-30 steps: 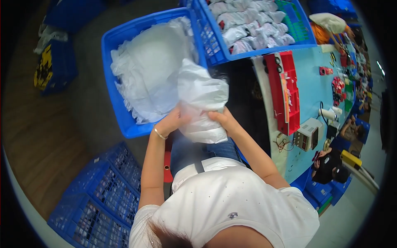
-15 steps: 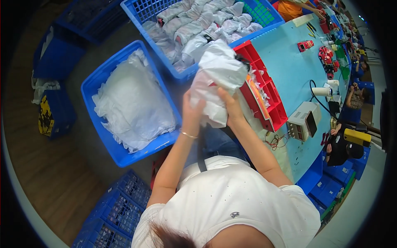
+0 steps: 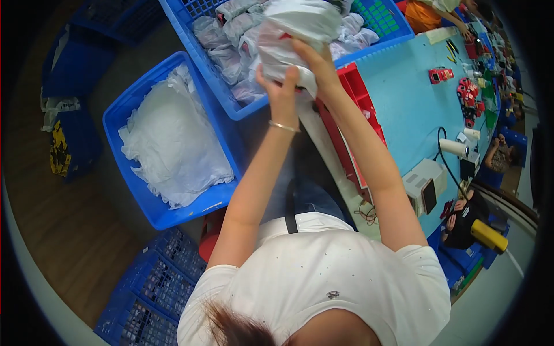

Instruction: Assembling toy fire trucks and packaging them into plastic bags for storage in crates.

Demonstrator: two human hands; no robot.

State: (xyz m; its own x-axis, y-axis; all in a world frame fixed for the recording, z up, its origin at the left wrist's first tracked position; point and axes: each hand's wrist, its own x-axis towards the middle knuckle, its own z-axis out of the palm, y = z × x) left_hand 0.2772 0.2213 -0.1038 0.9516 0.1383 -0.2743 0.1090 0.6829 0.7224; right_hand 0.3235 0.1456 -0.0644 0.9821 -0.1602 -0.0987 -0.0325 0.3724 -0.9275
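Between my two hands is a bundle wrapped in thin white plastic (image 3: 297,32), with a bit of red showing through; what is inside cannot be made out. My left hand (image 3: 281,92) grips its near lower side. My right hand (image 3: 318,63) is wrapped along its right side, thumb across the white film. The bundle is over the near part of a large blue crate (image 3: 245,111), where several similar white-wrapped bundles (image 3: 222,43) lie close together. Left of it, a blue tub (image 3: 153,207) holds a pile of flat white bags (image 3: 176,135).
A red divided tray (image 3: 363,95) lies at the edge of the light blue table (image 3: 398,106). Further along are red toy vehicles (image 3: 470,98), a grey bench instrument (image 3: 424,181) and a cable. Co-workers sit at the right. Blue crates (image 3: 153,282) stack at lower left.
Both hands have moved forward and away from my body with the white-wrapped bundle, from beside the red tray to over the large blue crate. My arms are stretched further out.
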